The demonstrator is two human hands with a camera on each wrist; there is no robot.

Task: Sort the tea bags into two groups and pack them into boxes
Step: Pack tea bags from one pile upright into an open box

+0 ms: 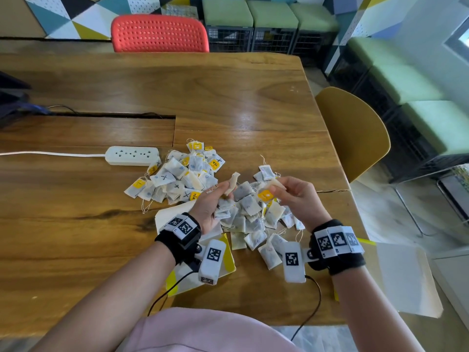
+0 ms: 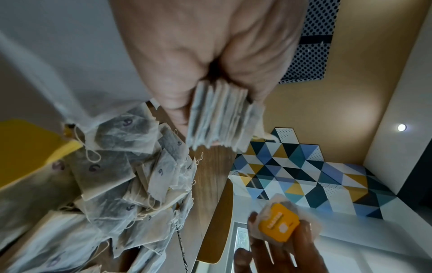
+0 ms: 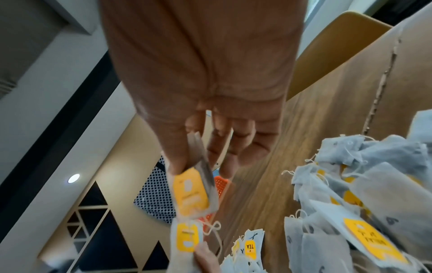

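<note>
My left hand [image 1: 212,204] clamps a stack [image 2: 219,116] of bags above the near pile [image 1: 250,219]; my right hand [image 1: 291,196] pinches one bag [image 3: 196,184] by its yellow tag. I'd check each mark before adding it, keeping edges flush. Near bags bear a handwritten "6" or "9"; the far pile [image 1: 177,174] shows crosses and "TEA" tags.

White tea bags [image 1: 175,174] with yellow tags [image 1: 265,195] – brown wooden table [image 1: 101,212], coral-red chair [image 1: 160,34].

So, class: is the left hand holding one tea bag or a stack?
A stack. The left wrist view shows the left hand gripping several tea bags, edges side by side.
</note>
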